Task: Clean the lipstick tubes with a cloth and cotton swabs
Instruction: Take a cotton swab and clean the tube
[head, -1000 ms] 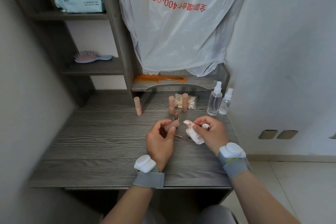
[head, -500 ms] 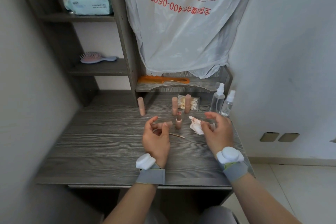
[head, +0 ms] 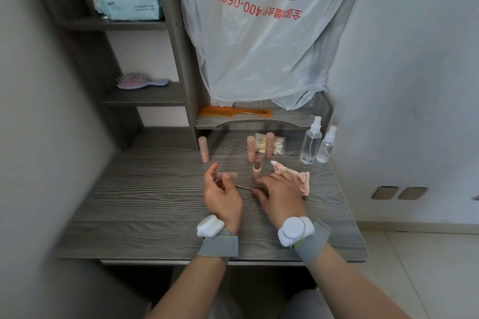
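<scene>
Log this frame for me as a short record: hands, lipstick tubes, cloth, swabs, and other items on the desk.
left hand: pinches a lipstick cap, held sideways
right hand: fingertips at the loose cotton swab; grip unclear
open lipstick: uncapped, upright on the desk
capped tubes: three, upright, farther back
cloth: crumpled, pink-stained, on the desk beside the right hand
swab bag: behind the tubes
spray bottles: two, far right

My right hand (head: 281, 195) hides one end of the cotton swab (head: 243, 187) and part of the cloth (head: 302, 181); whether my left hand (head: 223, 195) grips the lipstick cap (head: 230, 176) is unclear.
</scene>
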`<state>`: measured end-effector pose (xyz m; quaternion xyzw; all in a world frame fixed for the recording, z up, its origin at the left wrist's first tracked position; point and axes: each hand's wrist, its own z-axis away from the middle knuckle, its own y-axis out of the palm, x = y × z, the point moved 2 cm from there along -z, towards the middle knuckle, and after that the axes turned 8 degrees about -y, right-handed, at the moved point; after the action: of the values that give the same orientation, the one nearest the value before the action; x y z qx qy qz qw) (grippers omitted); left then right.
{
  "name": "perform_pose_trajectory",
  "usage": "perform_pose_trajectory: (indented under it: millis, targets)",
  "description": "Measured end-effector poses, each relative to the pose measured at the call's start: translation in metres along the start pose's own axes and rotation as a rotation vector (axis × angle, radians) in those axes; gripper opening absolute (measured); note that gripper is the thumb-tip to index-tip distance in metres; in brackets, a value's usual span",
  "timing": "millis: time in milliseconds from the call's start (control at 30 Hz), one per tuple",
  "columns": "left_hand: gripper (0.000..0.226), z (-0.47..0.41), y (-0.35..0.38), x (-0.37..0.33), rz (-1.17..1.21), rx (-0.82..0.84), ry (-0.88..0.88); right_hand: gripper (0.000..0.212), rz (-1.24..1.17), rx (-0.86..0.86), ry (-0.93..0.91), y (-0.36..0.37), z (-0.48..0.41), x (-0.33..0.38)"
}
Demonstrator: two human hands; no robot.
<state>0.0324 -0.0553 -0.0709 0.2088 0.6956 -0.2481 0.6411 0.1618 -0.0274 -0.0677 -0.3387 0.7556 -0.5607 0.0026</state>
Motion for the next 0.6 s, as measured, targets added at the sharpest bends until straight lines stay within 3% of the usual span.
perform_pose_trajectory:
  millis: [367, 600]
  targets:
    - [0.036, -0.002, 0.005, 0.010, 0.068, 0.082, 0.025, 0.007, -0.010, 0.113, 0.091, 0.000, -0.003, -0.002]
    - [0.031, 0.000, 0.003, 0.005, 0.153, 0.055, -0.071, 0.009, -0.068, 0.002, 0.093, -0.014, 0.004, 0.006]
